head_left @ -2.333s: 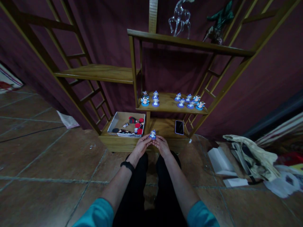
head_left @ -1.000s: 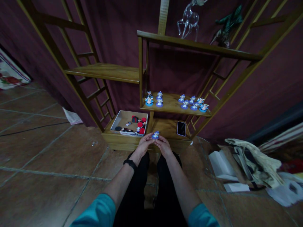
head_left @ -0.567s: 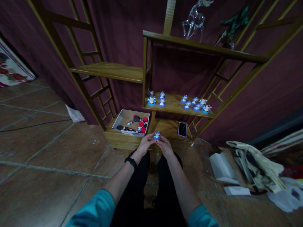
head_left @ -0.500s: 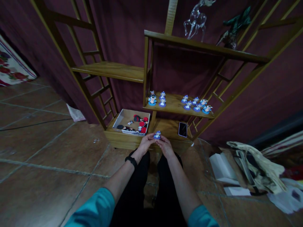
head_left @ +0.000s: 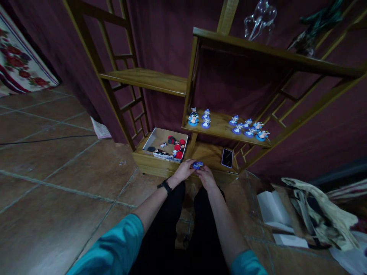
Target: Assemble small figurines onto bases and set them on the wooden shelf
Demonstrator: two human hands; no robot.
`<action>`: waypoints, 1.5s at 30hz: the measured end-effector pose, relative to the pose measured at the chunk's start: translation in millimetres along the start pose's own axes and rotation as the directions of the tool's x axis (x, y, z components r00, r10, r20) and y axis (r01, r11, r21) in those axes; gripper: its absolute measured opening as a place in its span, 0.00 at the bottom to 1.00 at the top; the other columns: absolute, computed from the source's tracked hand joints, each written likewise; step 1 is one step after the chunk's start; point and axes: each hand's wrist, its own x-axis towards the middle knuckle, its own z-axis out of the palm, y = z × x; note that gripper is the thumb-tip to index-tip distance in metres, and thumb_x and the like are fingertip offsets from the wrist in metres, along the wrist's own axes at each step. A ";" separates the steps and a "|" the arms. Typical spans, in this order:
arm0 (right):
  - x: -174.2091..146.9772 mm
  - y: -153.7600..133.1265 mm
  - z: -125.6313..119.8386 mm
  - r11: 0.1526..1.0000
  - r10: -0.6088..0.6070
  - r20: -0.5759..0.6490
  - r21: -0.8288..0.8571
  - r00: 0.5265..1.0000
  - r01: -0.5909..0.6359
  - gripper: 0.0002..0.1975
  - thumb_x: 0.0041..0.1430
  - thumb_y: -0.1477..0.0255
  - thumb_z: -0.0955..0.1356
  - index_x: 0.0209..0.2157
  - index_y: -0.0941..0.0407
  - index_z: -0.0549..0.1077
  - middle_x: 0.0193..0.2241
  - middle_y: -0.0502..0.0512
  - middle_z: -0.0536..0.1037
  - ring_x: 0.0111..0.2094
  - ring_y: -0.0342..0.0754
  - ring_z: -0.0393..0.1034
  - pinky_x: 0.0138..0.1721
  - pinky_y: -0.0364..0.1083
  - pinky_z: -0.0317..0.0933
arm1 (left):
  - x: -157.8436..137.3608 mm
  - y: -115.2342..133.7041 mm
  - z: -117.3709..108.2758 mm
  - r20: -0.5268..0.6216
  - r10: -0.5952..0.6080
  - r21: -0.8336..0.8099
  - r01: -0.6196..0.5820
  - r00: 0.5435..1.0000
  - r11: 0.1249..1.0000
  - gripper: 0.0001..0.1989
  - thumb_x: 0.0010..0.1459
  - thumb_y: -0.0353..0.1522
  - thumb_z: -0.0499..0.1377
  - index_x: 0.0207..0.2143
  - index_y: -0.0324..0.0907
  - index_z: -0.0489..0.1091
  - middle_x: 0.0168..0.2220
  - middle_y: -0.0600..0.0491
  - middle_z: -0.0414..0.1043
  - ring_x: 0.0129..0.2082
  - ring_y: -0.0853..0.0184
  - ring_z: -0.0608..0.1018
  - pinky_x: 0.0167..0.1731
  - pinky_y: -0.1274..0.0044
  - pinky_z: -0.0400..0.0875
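Observation:
Between the fingertips of my left hand [head_left: 185, 170] and my right hand [head_left: 205, 176] is a small purple-based figurine [head_left: 197, 165]. Both hands are closed on it, one from each side, just in front of the low cabinet. It is tipped so that mostly its purple round base shows. On the middle shelf [head_left: 219, 128] stand several similar figurines, with a purple one [head_left: 205, 122] near the left end and a blue-based one [head_left: 262, 135] at the right end. A cardboard box [head_left: 151, 140] with red and black figure pieces sits to the left of my hands.
A phone [head_left: 227, 158] lies on the lower cabinet top at right. Above, a clear glass animal [head_left: 262, 19] and a dark green ornament [head_left: 315, 28] stand on the top shelf. Cloth [head_left: 323, 210] and a white box [head_left: 273, 210] lie on the floor at right.
The figurine has been tilted in my fingers, from upright to showing its base. My view has shifted, so the shelf sits a little farther right. Both hands keep hold.

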 end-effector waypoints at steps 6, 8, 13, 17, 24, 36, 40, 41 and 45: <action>5.8 4.9 -5.7 0.998 -0.005 0.031 -0.061 0.999 0.007 0.16 0.33 0.82 0.68 0.29 0.54 0.71 0.29 0.47 0.77 0.35 0.47 0.70 0.40 0.46 0.63 | -4.1 4.2 -4.8 0.082 0.109 0.204 -0.124 0.991 0.971 0.22 0.51 0.24 0.55 0.50 0.40 0.63 0.45 0.48 0.67 0.46 0.64 0.71 0.48 0.74 0.65; 6.4 5.3 -7.3 0.997 0.002 0.056 -0.077 0.998 0.002 0.16 0.34 0.83 0.68 0.29 0.54 0.71 0.29 0.48 0.77 0.35 0.46 0.70 0.40 0.47 0.63 | -7.2 6.4 -6.1 0.123 0.130 0.242 -0.156 0.984 0.958 0.23 0.52 0.23 0.53 0.51 0.40 0.61 0.46 0.47 0.65 0.47 0.64 0.70 0.49 0.73 0.64; 4.6 4.8 -9.3 0.992 0.027 0.088 -0.122 0.996 -0.017 0.15 0.35 0.82 0.68 0.29 0.54 0.72 0.30 0.47 0.77 0.34 0.45 0.70 0.40 0.46 0.62 | -16.1 11.9 -7.7 0.186 0.123 0.341 -0.181 0.975 0.922 0.23 0.55 0.25 0.50 0.54 0.41 0.56 0.49 0.45 0.62 0.47 0.63 0.70 0.48 0.73 0.64; 2.0 5.0 -10.3 0.989 0.028 0.075 -0.144 0.997 -0.017 0.16 0.36 0.82 0.68 0.31 0.53 0.72 0.30 0.47 0.76 0.34 0.45 0.70 0.41 0.46 0.63 | -21.1 14.2 -7.2 0.202 0.136 0.422 -0.212 0.970 0.881 0.24 0.56 0.25 0.49 0.55 0.40 0.53 0.50 0.43 0.60 0.48 0.62 0.69 0.48 0.72 0.64; -0.4 6.5 -11.2 0.987 0.002 0.124 -0.160 0.992 0.018 0.17 0.36 0.82 0.66 0.33 0.53 0.71 0.32 0.47 0.76 0.35 0.46 0.70 0.42 0.48 0.63 | -25.0 18.6 -6.0 0.251 0.183 0.552 -0.296 0.950 0.779 0.28 0.53 0.22 0.49 0.58 0.38 0.48 0.52 0.41 0.58 0.50 0.61 0.67 0.47 0.71 0.64; 0.9 12.4 -22.6 0.984 -0.042 0.174 -0.163 0.984 0.071 0.21 0.35 0.82 0.65 0.35 0.51 0.69 0.35 0.47 0.75 0.39 0.46 0.69 0.46 0.50 0.62 | -30.0 29.6 -3.5 0.271 0.196 0.673 -0.331 0.942 0.661 0.27 0.55 0.23 0.48 0.58 0.37 0.47 0.51 0.42 0.59 0.50 0.60 0.67 0.46 0.72 0.64; -3.1 10.4 -22.7 0.983 -0.055 0.178 -0.162 0.982 0.084 0.20 0.35 0.81 0.65 0.35 0.51 0.69 0.36 0.46 0.75 0.39 0.46 0.69 0.46 0.50 0.61 | -31.7 33.0 -1.4 0.263 0.176 0.679 -0.312 0.949 0.665 0.27 0.55 0.22 0.47 0.57 0.39 0.48 0.52 0.42 0.59 0.51 0.60 0.67 0.46 0.71 0.65; -4.7 9.4 -22.5 0.984 -0.051 0.185 -0.158 0.981 0.081 0.20 0.35 0.81 0.66 0.35 0.51 0.69 0.36 0.46 0.76 0.39 0.46 0.69 0.46 0.50 0.61 | -32.0 33.6 -0.8 0.261 0.172 0.677 -0.307 0.950 0.669 0.27 0.55 0.22 0.47 0.57 0.39 0.48 0.52 0.42 0.59 0.51 0.60 0.67 0.46 0.71 0.64; -10.8 6.1 -21.7 0.985 -0.035 0.198 -0.160 0.980 0.067 0.21 0.35 0.81 0.65 0.35 0.51 0.70 0.36 0.47 0.76 0.40 0.47 0.69 0.46 0.50 0.61 | -32.6 34.6 0.4 0.268 0.173 0.636 -0.309 0.948 0.707 0.27 0.54 0.21 0.47 0.57 0.40 0.50 0.52 0.42 0.59 0.52 0.60 0.66 0.48 0.70 0.63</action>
